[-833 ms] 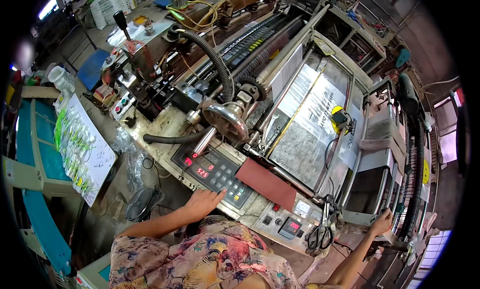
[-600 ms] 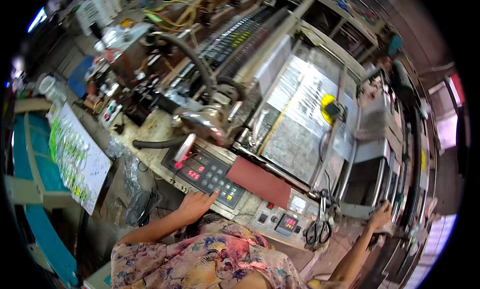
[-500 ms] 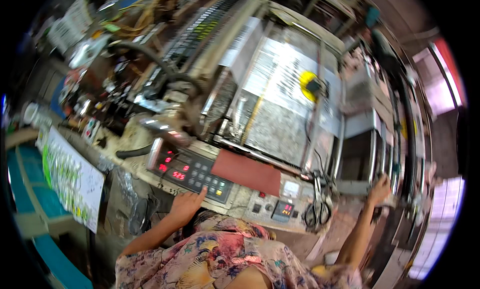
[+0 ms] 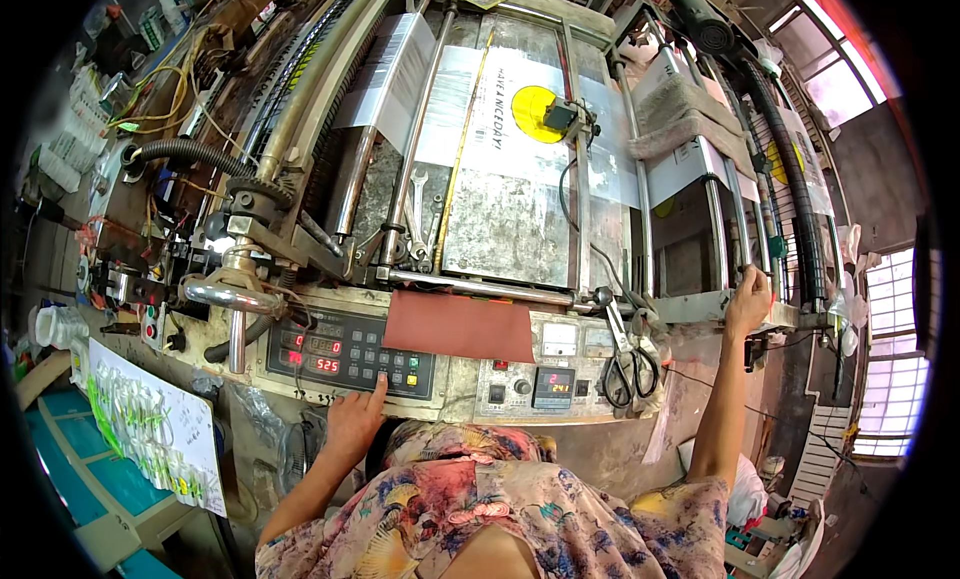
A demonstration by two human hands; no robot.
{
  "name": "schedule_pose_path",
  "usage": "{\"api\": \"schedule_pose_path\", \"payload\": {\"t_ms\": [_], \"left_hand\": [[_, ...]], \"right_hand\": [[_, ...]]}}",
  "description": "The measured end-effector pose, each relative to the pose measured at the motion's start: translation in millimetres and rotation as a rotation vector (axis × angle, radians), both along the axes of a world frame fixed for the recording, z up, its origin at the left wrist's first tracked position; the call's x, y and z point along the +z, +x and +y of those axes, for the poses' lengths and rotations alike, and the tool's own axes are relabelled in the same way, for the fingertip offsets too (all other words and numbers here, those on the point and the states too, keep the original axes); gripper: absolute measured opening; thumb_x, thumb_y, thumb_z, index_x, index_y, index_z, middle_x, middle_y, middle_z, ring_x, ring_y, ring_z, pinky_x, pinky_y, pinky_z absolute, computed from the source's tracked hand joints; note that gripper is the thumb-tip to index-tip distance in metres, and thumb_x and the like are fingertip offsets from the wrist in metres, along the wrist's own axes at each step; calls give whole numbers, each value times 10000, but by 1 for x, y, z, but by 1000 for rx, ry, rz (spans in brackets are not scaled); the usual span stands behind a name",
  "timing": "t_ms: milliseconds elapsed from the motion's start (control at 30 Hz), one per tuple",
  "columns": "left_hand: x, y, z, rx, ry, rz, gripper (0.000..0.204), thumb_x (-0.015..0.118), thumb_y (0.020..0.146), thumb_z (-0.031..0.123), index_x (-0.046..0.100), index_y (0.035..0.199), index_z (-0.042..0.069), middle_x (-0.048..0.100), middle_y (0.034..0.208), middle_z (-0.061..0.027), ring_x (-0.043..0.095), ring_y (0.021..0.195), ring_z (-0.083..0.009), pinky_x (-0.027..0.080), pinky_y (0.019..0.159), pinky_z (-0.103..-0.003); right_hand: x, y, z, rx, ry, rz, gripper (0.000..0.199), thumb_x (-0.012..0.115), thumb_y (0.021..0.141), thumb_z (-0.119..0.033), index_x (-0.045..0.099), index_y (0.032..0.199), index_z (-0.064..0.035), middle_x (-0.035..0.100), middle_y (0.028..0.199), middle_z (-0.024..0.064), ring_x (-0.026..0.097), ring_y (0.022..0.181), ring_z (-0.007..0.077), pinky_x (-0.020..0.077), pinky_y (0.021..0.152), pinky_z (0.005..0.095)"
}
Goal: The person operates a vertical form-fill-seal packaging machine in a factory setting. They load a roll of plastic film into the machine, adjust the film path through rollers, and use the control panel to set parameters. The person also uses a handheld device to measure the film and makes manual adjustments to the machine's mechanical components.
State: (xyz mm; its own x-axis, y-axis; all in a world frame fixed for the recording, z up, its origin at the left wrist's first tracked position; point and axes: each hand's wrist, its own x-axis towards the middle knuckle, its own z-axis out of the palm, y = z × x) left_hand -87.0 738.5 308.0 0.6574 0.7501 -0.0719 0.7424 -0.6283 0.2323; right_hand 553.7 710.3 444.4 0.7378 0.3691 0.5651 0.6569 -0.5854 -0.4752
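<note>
My left hand reaches to the black control panel with red digits. Its index finger is stretched out onto a lower button, and it holds nothing. My right hand is closed at the near end of the metal rollers on the machine's right side; what its fingers hold is hidden. Between the hands, a printed plastic film with a yellow disc lies over the worn metal bed. A small black sensor stands over the yellow disc.
A reddish-brown sheet covers part of the console. Black-handled scissors hang at the console's right. Wrenches lie on the bed's left. A metal handwheel juts out at left, above a white board with clips. A grey cloth drapes over the rollers.
The view has swung, and the machine appears shifted left and sharper. My left index finger stays on the keypad and my right hand at the rollers. The film's yellow disc remains beneath the sensor.
</note>
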Motion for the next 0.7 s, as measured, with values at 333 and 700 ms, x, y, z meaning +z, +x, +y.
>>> {"api": "schedule_pose_path", "payload": {"t_ms": [333, 700], "left_hand": [[-5, 0, -1, 8, 13, -25, 707, 723, 735, 202, 473, 1379, 50, 602, 800, -29, 583, 782, -214, 462, 663, -365], [-3, 0, 0, 4, -9, -20, 828, 793, 679, 190, 430, 1412, 61, 620, 828, -38, 589, 795, -227, 464, 686, -366]], "right_hand": [[0, 3, -2, 35, -7, 3, 326, 530, 970, -312, 701, 1018, -39, 710, 934, 94, 669, 865, 206, 486, 780, 310], [1, 1, -2, 38, 28, 21, 352, 525, 966, -340, 708, 1011, -42, 715, 933, 85, 668, 858, 193, 485, 775, 308]]}}
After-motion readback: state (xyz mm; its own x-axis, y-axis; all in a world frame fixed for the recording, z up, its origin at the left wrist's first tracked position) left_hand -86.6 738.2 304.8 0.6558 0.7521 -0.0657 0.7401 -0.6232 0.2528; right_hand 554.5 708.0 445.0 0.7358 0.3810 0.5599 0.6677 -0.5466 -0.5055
